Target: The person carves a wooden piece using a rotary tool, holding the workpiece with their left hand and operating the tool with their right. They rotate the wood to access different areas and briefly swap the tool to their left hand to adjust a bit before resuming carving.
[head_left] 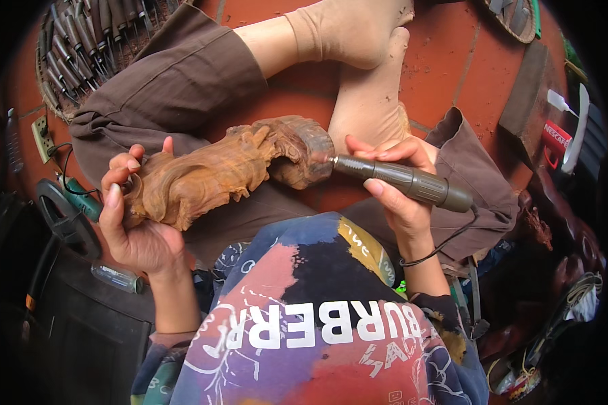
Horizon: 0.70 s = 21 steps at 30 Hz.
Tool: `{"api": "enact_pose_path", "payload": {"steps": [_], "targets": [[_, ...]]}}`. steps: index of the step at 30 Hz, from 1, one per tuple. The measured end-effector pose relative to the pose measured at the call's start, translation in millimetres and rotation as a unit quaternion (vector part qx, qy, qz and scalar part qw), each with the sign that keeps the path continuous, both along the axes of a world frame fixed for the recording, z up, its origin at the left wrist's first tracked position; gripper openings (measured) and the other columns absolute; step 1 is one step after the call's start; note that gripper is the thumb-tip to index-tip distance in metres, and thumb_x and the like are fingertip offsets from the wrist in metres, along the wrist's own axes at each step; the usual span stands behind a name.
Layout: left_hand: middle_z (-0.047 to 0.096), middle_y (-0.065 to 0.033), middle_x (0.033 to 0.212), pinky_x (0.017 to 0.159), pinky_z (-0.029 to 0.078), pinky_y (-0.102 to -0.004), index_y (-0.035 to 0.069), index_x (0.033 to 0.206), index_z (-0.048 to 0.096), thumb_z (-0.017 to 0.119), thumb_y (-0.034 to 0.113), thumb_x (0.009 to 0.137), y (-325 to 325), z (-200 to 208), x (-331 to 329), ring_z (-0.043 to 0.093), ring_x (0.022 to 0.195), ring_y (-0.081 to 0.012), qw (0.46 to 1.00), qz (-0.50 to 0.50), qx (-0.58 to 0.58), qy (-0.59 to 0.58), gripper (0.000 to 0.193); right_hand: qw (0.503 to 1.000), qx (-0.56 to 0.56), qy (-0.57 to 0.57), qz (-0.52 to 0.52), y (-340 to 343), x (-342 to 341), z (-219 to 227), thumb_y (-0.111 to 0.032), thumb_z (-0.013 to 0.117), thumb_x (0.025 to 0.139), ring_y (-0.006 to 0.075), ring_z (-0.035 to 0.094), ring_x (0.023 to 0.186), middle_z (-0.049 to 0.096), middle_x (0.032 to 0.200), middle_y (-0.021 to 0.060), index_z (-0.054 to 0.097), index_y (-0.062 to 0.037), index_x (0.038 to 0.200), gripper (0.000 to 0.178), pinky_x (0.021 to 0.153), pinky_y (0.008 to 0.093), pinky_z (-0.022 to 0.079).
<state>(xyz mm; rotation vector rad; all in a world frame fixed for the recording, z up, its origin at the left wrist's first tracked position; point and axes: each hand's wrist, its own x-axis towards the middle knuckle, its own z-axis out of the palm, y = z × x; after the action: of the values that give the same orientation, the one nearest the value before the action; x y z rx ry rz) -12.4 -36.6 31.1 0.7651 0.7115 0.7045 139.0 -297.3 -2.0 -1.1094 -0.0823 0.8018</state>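
Note:
A carved piece of brown wood (209, 172) lies across my lap, its surface cut into flowing folds and its right end rounded and darker. My left hand (138, 216) grips the wood's left end, thumb in front and fingers curled behind. In my right hand (402, 182) is a dark olive rotary tool (412, 181), held like a pen, with a cord trailing from its back end past my wrist. The tool's thin tip meets or nearly meets the wood's right end; whether it touches, I cannot tell.
A round tray (47, 94) of wooden-handled carving chisels stands at the far left. Nearby are a power socket (42, 138), a green tool (81, 199) and a clear bottle (115, 278). At right are a wooden block (523, 101) and a red packet (555, 138). My crossed legs rest on red tiles.

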Motion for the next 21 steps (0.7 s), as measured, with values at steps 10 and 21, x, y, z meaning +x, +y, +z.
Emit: {"api": "enact_pose_path", "payload": {"steps": [10,21], "targets": [[0.046,-0.0225,0.132,0.112,0.027,-0.0472,0.000,0.119,0.046,0.034,0.047,0.098,-45,36,-60,0.042,0.130,-0.0351,0.878,-0.254,0.255,0.315,0.053,0.932,-0.162,-0.314,-0.074,11,-40,11,0.003,0.079,0.070,0.0305,0.066,0.104,0.067,0.098,0.0153,0.067,0.0023,0.103,0.035,0.096,0.0437,0.051],[0.039,-0.0232,0.134,0.110,0.026,-0.0444,-0.005,0.127,0.042,0.036,0.061,0.095,-90,33,-88,0.037,0.131,-0.0325,0.875,-0.257,0.256,0.320,0.074,0.927,-0.063,-0.358,-0.094,19,-62,-27,0.008,0.077,0.070,0.0307,0.064,0.105,0.064,0.098,0.0149,0.069,0.0026,0.102,0.033,0.101,0.0553,0.046]]}}
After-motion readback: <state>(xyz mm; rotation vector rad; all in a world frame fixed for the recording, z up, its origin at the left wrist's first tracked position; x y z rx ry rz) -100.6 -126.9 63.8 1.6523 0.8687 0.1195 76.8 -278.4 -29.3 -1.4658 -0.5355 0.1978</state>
